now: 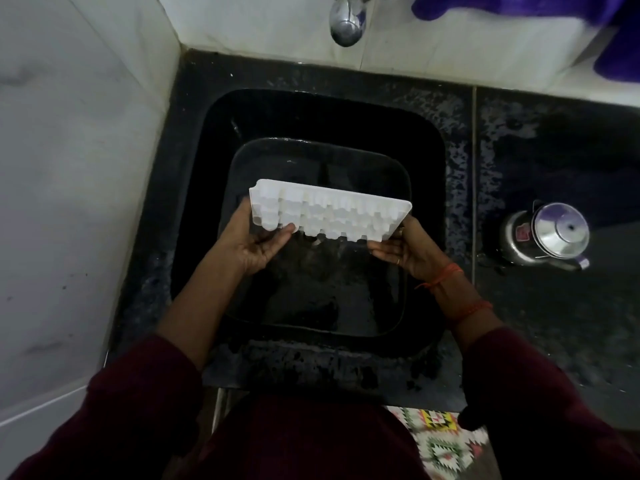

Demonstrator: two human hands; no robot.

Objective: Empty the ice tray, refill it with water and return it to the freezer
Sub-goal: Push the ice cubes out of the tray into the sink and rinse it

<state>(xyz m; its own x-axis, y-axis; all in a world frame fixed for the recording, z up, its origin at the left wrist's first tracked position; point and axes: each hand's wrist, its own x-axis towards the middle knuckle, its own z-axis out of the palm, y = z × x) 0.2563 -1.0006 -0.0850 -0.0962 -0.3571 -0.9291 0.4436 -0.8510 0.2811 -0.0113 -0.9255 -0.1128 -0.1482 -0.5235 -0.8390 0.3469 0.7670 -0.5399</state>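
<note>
A white plastic ice tray [329, 213] is held over a black sink [322, 133], turned so the bumpy undersides of its cells face me. My left hand [256, 244] grips its left end, thumb laid on the cells. At the tray's right end, my right hand [405, 249] holds the edge with its fingers curled under. A chrome tap [347, 20] sticks out of the white tiled wall above the sink, and no water runs from it. Whether ice is in the tray cannot be told.
A black basin [398, 306] sits inside the sink below the tray. The wet dark stone counter [554, 323] carries a steel lidded pot [547, 235] at right. White walls close the left and back. A purple cloth [519, 5] hangs at top right.
</note>
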